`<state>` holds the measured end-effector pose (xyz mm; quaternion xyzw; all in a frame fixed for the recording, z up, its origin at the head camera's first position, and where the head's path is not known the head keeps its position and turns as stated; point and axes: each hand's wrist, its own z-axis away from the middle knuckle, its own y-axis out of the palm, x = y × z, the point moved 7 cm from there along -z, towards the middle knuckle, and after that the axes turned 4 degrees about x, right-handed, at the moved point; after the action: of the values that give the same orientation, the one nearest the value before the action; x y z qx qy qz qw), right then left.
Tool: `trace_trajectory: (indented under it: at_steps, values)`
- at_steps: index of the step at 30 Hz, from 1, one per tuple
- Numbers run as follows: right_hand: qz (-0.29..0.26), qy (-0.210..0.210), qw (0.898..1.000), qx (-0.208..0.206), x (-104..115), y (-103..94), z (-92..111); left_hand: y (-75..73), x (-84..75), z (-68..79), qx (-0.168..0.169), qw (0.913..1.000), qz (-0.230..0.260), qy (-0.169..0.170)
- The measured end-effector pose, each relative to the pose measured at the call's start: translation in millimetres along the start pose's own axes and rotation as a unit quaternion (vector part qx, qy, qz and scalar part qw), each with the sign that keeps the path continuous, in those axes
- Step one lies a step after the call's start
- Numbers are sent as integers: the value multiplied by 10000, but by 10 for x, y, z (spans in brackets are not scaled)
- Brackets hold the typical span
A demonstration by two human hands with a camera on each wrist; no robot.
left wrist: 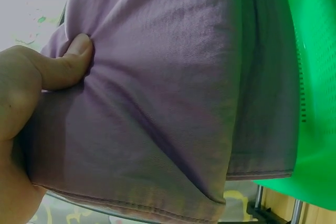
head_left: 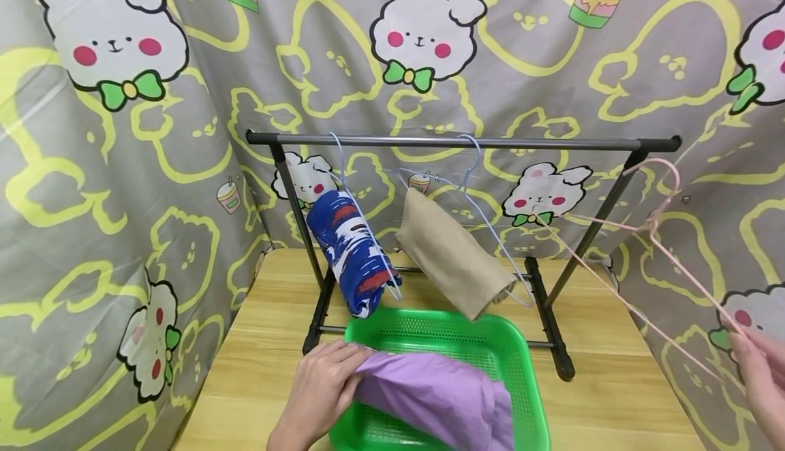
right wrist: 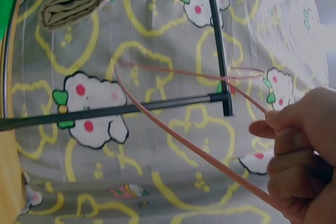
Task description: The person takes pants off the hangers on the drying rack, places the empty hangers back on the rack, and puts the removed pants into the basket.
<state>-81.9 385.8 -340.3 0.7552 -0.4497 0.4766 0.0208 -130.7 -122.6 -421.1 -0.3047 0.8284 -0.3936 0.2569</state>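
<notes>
My left hand (head_left: 325,384) grips one end of a folded purple cloth garment (head_left: 438,393), its thumb pressed into the fabric in the left wrist view. The garment hangs over a green plastic basket (head_left: 536,396), and a stitched hem runs along its lower edge (left wrist: 126,207). At the right, my right hand (head_left: 763,369) holds a pink hanger (head_left: 693,267) by its side, fingers curled round it in the right wrist view. The hanger's hook points up near the right end of the rack, apart from the garment.
A black and grey clothes rack (head_left: 429,141) stands on the wooden table (head_left: 245,376) behind the basket. From its bar hang blue hangers, one with a blue, white and red patterned cloth (head_left: 351,246), one with a beige cloth (head_left: 450,253). A rabbit-print curtain (head_left: 533,49) surrounds the table.
</notes>
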Motion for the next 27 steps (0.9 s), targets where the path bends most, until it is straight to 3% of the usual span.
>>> trace_trajectory:
  at_steps: [3,10,18,27]
  values:
    - [-6,-338,9994,-40,159,43,-84,12,1,-3,-21,10000,41,5]
    - [-435,-576,9971,234,329,243,-295,30,10,1,-23,9999,99,3]
    - [794,-1020,9916,-17,328,431,-443,52,13,12,-18,9998,173,-54]
    - [999,-1050,9894,-75,223,559,-429,68,16,-11,-23,9999,87,-75]
